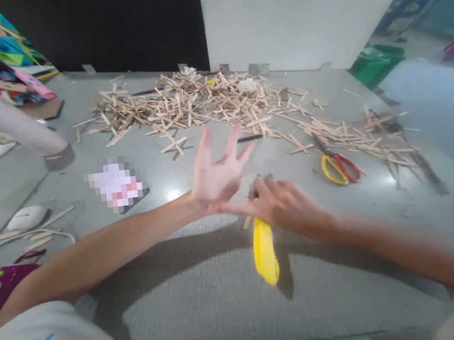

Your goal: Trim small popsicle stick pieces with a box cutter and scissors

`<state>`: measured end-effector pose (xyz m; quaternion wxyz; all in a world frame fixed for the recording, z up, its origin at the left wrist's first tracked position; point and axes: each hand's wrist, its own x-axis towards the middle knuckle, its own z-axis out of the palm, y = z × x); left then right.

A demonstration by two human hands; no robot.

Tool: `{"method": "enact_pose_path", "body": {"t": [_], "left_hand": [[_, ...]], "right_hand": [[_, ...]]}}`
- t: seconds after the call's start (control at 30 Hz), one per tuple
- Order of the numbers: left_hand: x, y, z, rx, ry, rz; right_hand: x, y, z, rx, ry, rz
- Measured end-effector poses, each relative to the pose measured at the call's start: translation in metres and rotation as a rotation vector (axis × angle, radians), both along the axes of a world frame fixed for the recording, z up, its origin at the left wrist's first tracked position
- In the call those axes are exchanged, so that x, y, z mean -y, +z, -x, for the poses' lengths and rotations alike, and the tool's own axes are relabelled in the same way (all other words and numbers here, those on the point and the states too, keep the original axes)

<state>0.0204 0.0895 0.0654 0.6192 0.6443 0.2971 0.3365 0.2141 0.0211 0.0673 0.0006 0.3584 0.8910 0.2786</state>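
Observation:
My left hand [217, 176] is raised over the middle of the table, palm showing and fingers spread, with nothing in it. Just to its right, my right hand [284, 201] grips a yellow utility knife [265, 253] near its front end. The knife's handle sticks out below the fingers toward me, and its blade is hidden or too blurred to make out. The right thumb stretches left, close to the base of my left hand; whether they touch I cannot tell. A small piece of wooden stick [247, 222] shows beside the knife.
Behind the hands lies a heap of wooden craft sticks [186, 106], some joined in crosses. Scissors [338, 168] with yellow and red handles lie right. A phone-like pixelated object [117, 184], a white mouse [27, 217] and a pale tumbler [14, 119] are left. A green bin [377, 66] stands beyond.

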Motion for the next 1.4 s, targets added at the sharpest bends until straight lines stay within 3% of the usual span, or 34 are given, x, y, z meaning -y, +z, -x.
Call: {"method": "enact_pose_path", "body": {"t": [0.07, 0.13, 0.2, 0.27, 0.33, 0.4, 0.47, 0.53, 0.6, 0.67, 0.73, 0.8, 0.87, 1.0, 1.1, 1.17, 1.3, 1.4], "left_hand": [[0.002, 0.001, -0.002, 0.118, -0.061, 0.190], [0.006, 0.004, -0.003, 0.220, -0.077, 0.330], [0.009, 0.006, -0.003, 0.253, -0.061, 0.371], [0.007, 0.003, -0.002, 0.224, -0.059, 0.368], [0.002, -0.004, -0.001, 0.118, -0.066, 0.280], [-0.005, -0.014, 0.003, -0.050, -0.078, 0.067], [-0.010, -0.021, 0.010, -0.177, -0.066, -0.110], [-0.011, -0.022, 0.021, -0.188, -0.030, -0.183], [-0.010, -0.017, 0.033, -0.133, 0.007, -0.179], [-0.008, -0.010, 0.044, -0.075, 0.093, -0.162], [-0.005, -0.002, 0.053, -0.088, 0.309, -0.201], [-0.002, 0.004, 0.057, -0.218, 0.453, -0.321], [0.000, 0.004, 0.058, -0.359, 0.478, -0.415], [0.005, -0.014, 0.053, -0.472, 0.337, -0.494], [0.009, -0.036, 0.045, -0.508, 0.039, -0.635], [0.010, -0.049, 0.038, -0.526, -0.083, -0.686], [0.008, -0.065, 0.027, -0.566, -0.195, -0.704], [0.006, -0.071, 0.023, -0.568, -0.233, -0.717]], "right_hand": [[0.000, 0.000, 0.001, 0.017, 0.013, 0.038], [-0.003, 0.002, 0.002, -0.009, -0.155, 0.116], [-0.005, 0.005, 0.003, -0.027, -0.289, 0.163], [-0.002, 0.009, 0.005, -0.012, -0.234, 0.137], [0.001, 0.011, 0.007, 0.005, -0.074, 0.090], [0.001, 0.011, 0.007, -0.026, -0.050, 0.094], [-0.007, 0.010, 0.000, -0.097, -0.225, 0.163], [-0.019, 0.009, -0.013, -0.175, -0.419, 0.250], [-0.028, 0.007, -0.029, -0.274, -0.448, 0.268], [-0.028, 0.003, -0.042, -0.410, -0.371, 0.278], [-0.021, -0.002, -0.050, -0.536, -0.279, 0.348], [-0.013, -0.008, -0.054, -0.615, -0.209, 0.405], [-0.008, -0.013, -0.054, -0.664, -0.171, 0.388], [-0.008, -0.020, -0.052, -0.781, -0.130, 0.487], [-0.011, -0.023, -0.049, -0.940, -0.093, 0.621], [-0.014, -0.023, -0.047, -1.016, -0.063, 0.745], [-0.020, -0.026, -0.045, -1.068, -0.048, 0.954], [-0.020, -0.031, -0.044, -1.082, -0.042, 1.022]]}}
